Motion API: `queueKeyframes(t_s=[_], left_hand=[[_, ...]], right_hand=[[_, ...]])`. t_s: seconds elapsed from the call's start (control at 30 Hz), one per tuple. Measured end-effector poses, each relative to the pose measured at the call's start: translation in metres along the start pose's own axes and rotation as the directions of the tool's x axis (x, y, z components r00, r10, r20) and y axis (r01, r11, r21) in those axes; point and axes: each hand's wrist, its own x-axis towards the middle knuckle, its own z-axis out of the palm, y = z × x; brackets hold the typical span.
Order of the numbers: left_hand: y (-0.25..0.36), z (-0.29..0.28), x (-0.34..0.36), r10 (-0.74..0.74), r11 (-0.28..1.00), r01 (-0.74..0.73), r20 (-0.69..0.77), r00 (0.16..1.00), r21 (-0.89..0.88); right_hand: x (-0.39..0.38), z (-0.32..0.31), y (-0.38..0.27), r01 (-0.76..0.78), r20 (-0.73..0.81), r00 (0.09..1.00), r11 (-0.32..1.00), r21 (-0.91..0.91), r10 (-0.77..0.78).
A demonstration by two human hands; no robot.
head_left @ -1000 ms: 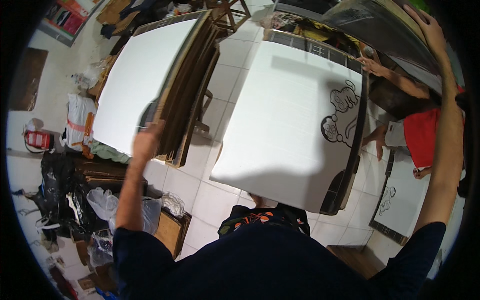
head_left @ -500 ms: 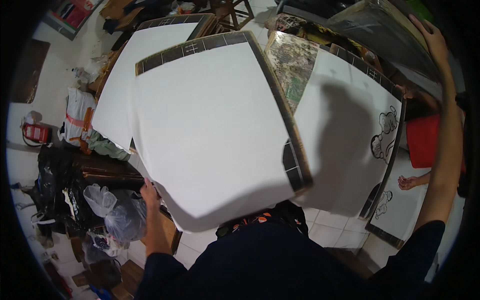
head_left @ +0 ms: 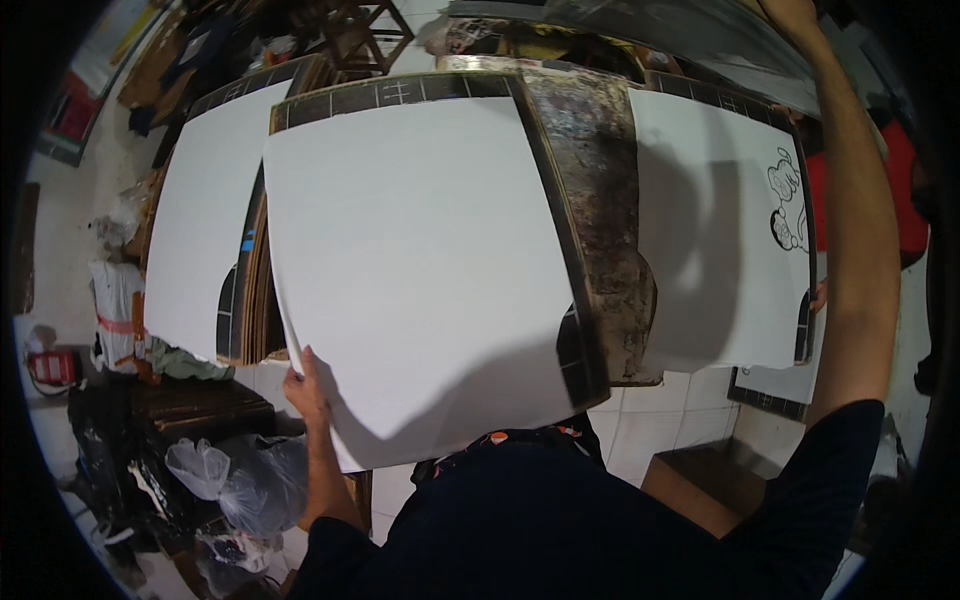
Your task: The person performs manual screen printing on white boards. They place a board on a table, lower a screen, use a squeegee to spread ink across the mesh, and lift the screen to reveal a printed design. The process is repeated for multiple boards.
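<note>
My left hand is closed on the left edge of a board covered with white cloth. Dark, grid-marked borders show along the board's far and right sides. It lies in front of me, partly over a stained work table. At the upper right, my raised right hand grips the edge of a large grey screen frame, which stands tilted up at the far side. The picture's rim partly cuts off that hand. Right of the table, another white-covered board bears a black-outlined cartoon print; another person's hand is at its right edge.
A stack of white-covered boards stands at the left. Clear plastic bags and black bags lie lower left, near a red fire extinguisher. A cardboard box sits low right; a wooden stool stands far off.
The board in my left hand has levelled out, its right edge swinging slightly left. The printed board has moved away from it, uncovering the stained table. My right hand has moved up and left.
</note>
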Motion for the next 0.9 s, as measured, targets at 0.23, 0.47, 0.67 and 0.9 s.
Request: queueKeyframes(t_s=[0.23, 0.47, 0.67, 0.9], left_hand=[[0.043, 0.104, 0.047, 0.217, 0.898, -0.359, 0.453, 0.865, 0.255], [0.050, 0.186, 0.006, 0.131, 0.928, -0.286, 0.509, 0.851, 0.239], [0.064, 0.183, -0.013, 0.108, 0.926, -0.248, 0.432, 0.896, 0.284], [0.077, 0.220, 0.011, 0.069, 0.965, -0.157, 0.371, 0.926, 0.212]], right_hand=[[0.011, 0.002, 0.006, 0.046, 0.039, 0.998, 0.995, 0.089, -0.050], [0.028, 0.000, 0.014, 0.127, 0.045, 0.990, 0.984, 0.121, -0.133], [0.058, 0.008, 0.025, 0.158, 0.009, 0.987, 0.984, 0.087, -0.159], [0.067, 0.006, 0.031, 0.235, 0.010, 0.971, 0.964, 0.122, -0.238]])
